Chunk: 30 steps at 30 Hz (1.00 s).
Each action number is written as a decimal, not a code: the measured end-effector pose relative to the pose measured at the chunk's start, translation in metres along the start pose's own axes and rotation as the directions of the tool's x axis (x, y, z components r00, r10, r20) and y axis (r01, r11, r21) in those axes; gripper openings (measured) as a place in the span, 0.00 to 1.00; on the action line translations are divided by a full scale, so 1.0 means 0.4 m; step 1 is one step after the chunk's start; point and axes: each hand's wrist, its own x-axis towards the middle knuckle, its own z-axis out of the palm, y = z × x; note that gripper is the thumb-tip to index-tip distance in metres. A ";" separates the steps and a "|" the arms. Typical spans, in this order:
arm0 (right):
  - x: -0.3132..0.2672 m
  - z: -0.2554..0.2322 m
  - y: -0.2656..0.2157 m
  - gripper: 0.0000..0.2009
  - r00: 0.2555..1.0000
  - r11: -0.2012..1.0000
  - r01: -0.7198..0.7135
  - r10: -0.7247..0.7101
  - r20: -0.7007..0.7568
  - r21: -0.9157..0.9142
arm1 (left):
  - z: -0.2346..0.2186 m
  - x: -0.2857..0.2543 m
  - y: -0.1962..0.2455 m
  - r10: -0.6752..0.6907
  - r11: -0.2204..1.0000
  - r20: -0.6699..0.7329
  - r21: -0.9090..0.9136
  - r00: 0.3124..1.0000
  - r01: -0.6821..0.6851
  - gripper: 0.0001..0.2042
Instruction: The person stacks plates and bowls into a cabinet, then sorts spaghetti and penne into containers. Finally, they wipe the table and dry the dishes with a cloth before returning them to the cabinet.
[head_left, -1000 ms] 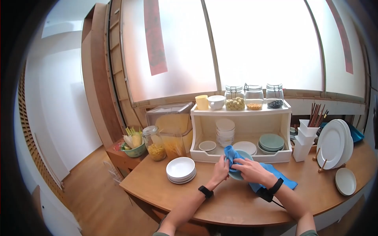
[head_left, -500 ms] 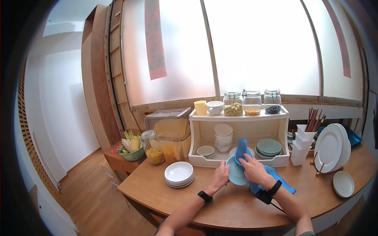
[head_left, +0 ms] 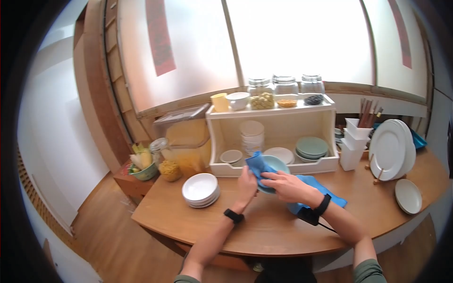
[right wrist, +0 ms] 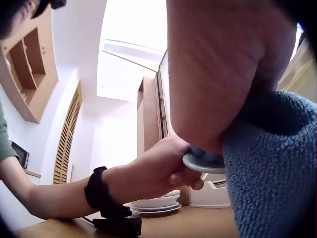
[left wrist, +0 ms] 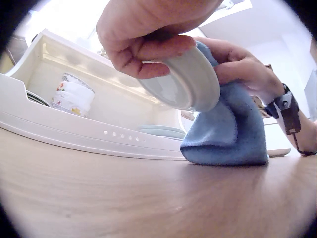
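A pale blue-green dish (head_left: 277, 163) is held tilted above the table in front of the white shelf. My left hand (head_left: 246, 185) grips its near left rim; in the left wrist view the fingers (left wrist: 153, 54) curl over the edge of the dish (left wrist: 198, 79). With my right hand (head_left: 289, 187) I hold a blue cloth (head_left: 256, 162) against the dish's inner face, close to the left hand. The cloth's loose part (left wrist: 228, 134) hangs below the dish down to the tabletop. Part of the dish is hidden behind the fingers and cloth.
White plates (head_left: 200, 187) stand stacked at the left. The shelf (head_left: 273, 113) holds bowls and green dishes (head_left: 312, 147), with glass jars (head_left: 262, 94) on top. Chopsticks stand in a white holder (head_left: 351, 148); large plates (head_left: 387, 150) stand on a rack beside an oval dish (head_left: 408, 196).
The head view has shifted, so the scene sits further left and higher. The right hand has carried the cloth across the dish toward the left hand, and the dish has turned in the grip.
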 end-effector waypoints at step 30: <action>0.011 0.080 -0.018 0.27 0.969 0.994 -0.090 0.074 -0.235 -0.058 | 0.010 -0.001 -0.013 0.069 0.996 0.032 0.054 0.997 -0.071 0.11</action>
